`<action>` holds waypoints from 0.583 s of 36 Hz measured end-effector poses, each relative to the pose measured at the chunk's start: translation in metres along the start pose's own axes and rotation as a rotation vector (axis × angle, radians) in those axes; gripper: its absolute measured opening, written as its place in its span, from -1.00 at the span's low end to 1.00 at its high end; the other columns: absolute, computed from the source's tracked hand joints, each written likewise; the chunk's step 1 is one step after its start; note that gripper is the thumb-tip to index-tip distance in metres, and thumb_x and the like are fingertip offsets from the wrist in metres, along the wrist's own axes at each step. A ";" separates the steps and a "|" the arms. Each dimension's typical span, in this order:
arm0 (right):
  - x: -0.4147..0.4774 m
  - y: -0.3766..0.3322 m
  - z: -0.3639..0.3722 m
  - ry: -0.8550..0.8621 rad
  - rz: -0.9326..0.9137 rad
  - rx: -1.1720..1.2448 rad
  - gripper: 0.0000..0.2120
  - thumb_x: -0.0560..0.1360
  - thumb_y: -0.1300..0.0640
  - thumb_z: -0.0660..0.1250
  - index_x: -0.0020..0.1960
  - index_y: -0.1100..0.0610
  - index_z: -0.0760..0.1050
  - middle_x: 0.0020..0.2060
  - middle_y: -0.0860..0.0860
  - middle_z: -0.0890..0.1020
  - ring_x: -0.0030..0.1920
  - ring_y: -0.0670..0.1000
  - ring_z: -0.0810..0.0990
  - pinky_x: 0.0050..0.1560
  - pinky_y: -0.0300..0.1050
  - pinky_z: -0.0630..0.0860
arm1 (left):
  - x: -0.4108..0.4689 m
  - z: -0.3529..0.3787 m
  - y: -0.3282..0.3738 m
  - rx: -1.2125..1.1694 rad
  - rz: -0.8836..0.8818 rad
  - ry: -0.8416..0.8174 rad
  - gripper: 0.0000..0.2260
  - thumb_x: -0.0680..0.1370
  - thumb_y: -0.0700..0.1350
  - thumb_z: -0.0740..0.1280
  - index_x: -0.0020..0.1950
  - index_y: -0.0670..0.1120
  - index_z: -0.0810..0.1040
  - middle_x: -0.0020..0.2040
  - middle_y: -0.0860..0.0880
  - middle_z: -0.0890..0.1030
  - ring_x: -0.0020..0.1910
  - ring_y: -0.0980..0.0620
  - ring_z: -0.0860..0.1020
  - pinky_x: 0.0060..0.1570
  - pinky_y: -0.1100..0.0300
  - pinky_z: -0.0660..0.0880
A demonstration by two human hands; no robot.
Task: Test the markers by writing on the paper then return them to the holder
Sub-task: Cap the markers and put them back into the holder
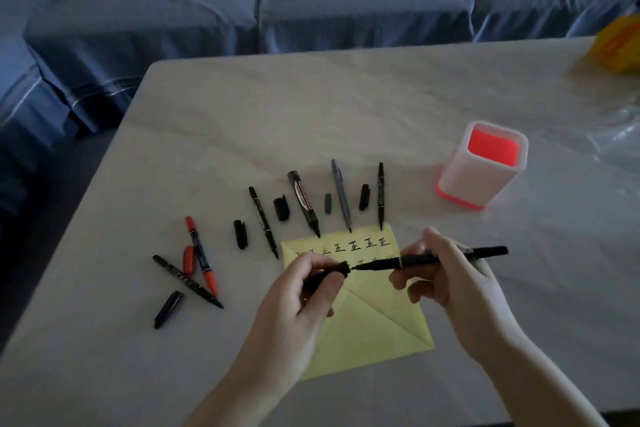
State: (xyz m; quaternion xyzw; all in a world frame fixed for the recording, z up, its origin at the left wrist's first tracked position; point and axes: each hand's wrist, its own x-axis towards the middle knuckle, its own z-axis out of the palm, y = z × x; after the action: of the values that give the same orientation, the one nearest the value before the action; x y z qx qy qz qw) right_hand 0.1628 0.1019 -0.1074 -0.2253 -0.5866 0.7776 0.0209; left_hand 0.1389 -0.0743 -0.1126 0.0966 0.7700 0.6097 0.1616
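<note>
Two rows of test marks on paper [374,315], testing looks near done. Left hand [304,291] pinches cap [341,269], right hand [453,274] grips marker [415,260]. Holder [478,180] empty, nothing returned yet.

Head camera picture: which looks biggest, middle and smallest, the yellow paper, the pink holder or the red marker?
Largest to smallest, as they look:
1. yellow paper
2. pink holder
3. red marker
The holder sits farther from the camera.

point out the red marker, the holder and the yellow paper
red marker [202,257], head view, middle of its barrel
holder [478,184], head view, its white front wall
yellow paper [374,326], head view, bare lower part
</note>
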 end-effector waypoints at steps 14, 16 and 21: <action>-0.014 0.005 0.008 -0.109 0.040 -0.148 -0.67 0.56 0.18 0.13 -0.32 0.24 0.48 -0.54 0.09 0.52 -0.51 -0.02 0.43 -0.46 -0.23 0.38 | -0.014 0.003 -0.001 0.174 0.071 -0.092 -0.95 0.52 -0.01 0.27 -0.08 0.12 0.52 -0.28 0.19 0.52 -0.36 0.16 0.40 -0.33 0.35 0.32; -0.018 0.005 0.010 -0.113 0.034 -0.128 -0.67 0.56 0.19 0.12 -0.34 0.23 0.45 -0.56 0.09 0.51 -0.53 0.00 0.42 -0.48 -0.22 0.38 | -0.018 0.003 -0.001 0.230 0.122 -0.102 -0.88 0.48 0.10 0.22 -0.09 0.11 0.49 -0.35 0.17 0.46 -0.43 0.16 0.32 -0.40 0.35 0.24; -0.019 0.006 0.017 0.037 -0.024 -0.087 -0.61 0.56 0.17 0.13 -0.41 0.28 0.38 -0.66 0.07 0.42 -0.63 -0.02 0.34 -0.57 -0.29 0.31 | -0.019 0.007 0.000 0.397 0.240 -0.125 -0.74 0.45 0.20 0.09 -0.04 0.09 0.44 -0.25 0.34 0.44 -0.32 0.24 0.41 -0.35 0.44 0.27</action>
State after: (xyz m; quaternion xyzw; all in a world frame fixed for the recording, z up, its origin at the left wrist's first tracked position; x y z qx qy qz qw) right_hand 0.1747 0.0793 -0.1034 -0.2333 -0.6221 0.7467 0.0312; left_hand 0.1592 -0.0745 -0.1113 0.2545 0.8462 0.4542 0.1132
